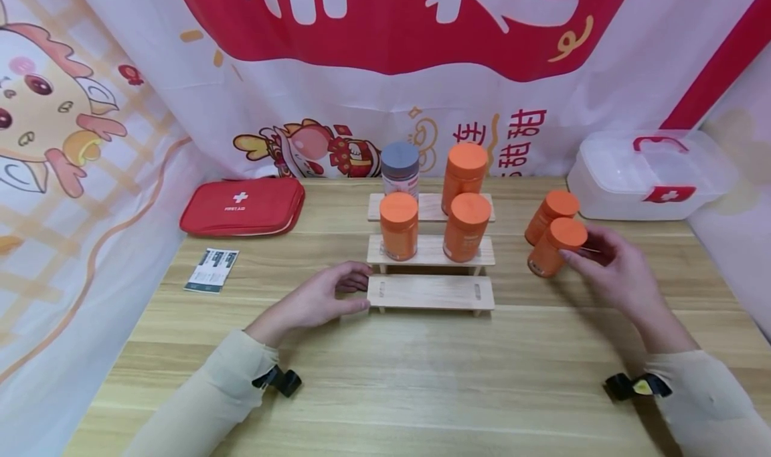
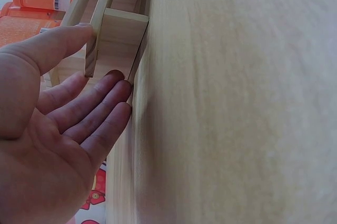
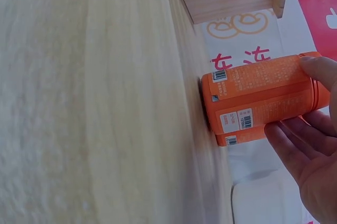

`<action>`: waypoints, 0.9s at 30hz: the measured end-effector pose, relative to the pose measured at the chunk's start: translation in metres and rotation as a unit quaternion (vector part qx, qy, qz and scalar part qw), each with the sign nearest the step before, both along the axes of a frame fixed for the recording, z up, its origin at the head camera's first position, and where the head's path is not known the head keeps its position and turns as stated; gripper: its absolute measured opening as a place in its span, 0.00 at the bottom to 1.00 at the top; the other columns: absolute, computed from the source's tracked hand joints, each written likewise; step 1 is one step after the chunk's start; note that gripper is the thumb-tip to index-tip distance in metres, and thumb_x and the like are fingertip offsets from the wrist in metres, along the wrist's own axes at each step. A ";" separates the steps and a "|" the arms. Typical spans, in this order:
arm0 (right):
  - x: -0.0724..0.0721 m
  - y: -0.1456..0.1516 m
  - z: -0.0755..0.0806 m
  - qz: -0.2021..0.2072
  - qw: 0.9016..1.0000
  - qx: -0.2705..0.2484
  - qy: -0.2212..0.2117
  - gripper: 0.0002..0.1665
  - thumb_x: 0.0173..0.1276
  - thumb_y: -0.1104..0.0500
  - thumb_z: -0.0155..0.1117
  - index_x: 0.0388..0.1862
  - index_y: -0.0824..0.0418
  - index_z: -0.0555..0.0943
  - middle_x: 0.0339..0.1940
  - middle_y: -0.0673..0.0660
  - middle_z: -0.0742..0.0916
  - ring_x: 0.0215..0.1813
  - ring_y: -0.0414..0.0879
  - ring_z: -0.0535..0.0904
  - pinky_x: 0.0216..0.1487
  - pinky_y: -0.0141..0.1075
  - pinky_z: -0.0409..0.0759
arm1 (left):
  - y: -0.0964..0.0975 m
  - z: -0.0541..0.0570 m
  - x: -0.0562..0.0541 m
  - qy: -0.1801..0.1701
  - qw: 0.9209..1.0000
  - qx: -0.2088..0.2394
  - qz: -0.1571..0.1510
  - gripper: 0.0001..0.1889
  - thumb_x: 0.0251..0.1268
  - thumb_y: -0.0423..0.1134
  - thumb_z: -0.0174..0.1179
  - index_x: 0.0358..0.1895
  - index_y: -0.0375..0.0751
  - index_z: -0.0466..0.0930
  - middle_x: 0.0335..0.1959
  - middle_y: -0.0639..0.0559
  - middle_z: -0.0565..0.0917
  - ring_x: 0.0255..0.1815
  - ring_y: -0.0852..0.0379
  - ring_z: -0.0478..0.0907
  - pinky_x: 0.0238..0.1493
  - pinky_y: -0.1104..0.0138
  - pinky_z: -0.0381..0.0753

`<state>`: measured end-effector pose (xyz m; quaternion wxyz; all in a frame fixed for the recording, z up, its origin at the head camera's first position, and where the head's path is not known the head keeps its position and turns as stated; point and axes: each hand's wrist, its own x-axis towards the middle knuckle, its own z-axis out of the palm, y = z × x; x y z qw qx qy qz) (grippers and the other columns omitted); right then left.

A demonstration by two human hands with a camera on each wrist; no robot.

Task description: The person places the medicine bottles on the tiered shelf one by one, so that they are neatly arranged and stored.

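Near the right of the table, my right hand (image 1: 614,269) grips an orange pill bottle (image 1: 547,253) near its cap, thumb on one side and fingers on the other. Its base is close over the table in the right wrist view. Just behind it stands another orange bottle (image 1: 542,219). My left hand (image 1: 322,296) is at the left end of the front step of a wooden stepped rack (image 1: 430,292), the thumb at the board's edge and the fingers extended beside its leg (image 2: 124,34). Two orange bottles (image 1: 399,233) stand on the middle step; a grey-capped bottle (image 1: 400,166) and an orange one (image 1: 465,176) on the back step.
A red first-aid pouch (image 1: 241,206) lies at the back left, with a printed card (image 1: 212,269) in front of it. At the back right stands a translucent white box (image 1: 644,183) with a red handle. A printed cloth (image 1: 337,96) hangs behind the table.
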<state>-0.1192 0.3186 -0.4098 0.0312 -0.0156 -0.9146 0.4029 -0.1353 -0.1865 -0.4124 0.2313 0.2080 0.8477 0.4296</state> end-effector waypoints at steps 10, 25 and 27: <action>0.008 -0.003 0.007 -0.006 1.000 -0.011 0.018 0.41 0.76 0.45 0.73 0.78 0.63 0.72 0.70 0.65 0.81 0.55 0.24 0.73 0.51 0.07 0.72 | 0.000 0.002 0.000 -0.003 1.000 -0.003 0.004 0.29 0.74 0.42 0.71 0.73 0.42 0.74 0.66 0.46 0.84 0.70 0.45 0.81 0.77 0.46 0.78; 0.024 -0.018 0.020 0.005 0.997 -0.034 0.063 0.36 0.73 0.53 0.77 0.75 0.58 0.75 0.61 0.38 0.80 0.57 0.26 0.76 0.55 0.08 0.73 | 0.001 0.001 0.000 0.002 1.000 0.000 0.001 0.29 0.74 0.41 0.71 0.73 0.41 0.74 0.66 0.46 0.84 0.69 0.46 0.82 0.76 0.47 0.79; 0.027 -0.023 0.023 0.012 0.996 -0.039 0.075 0.35 0.72 0.56 0.78 0.74 0.58 0.76 0.60 0.36 0.81 0.58 0.26 0.77 0.55 0.08 0.74 | 0.001 0.001 0.000 0.002 1.000 0.001 0.000 0.29 0.74 0.41 0.71 0.73 0.41 0.75 0.66 0.45 0.84 0.69 0.46 0.82 0.76 0.47 0.79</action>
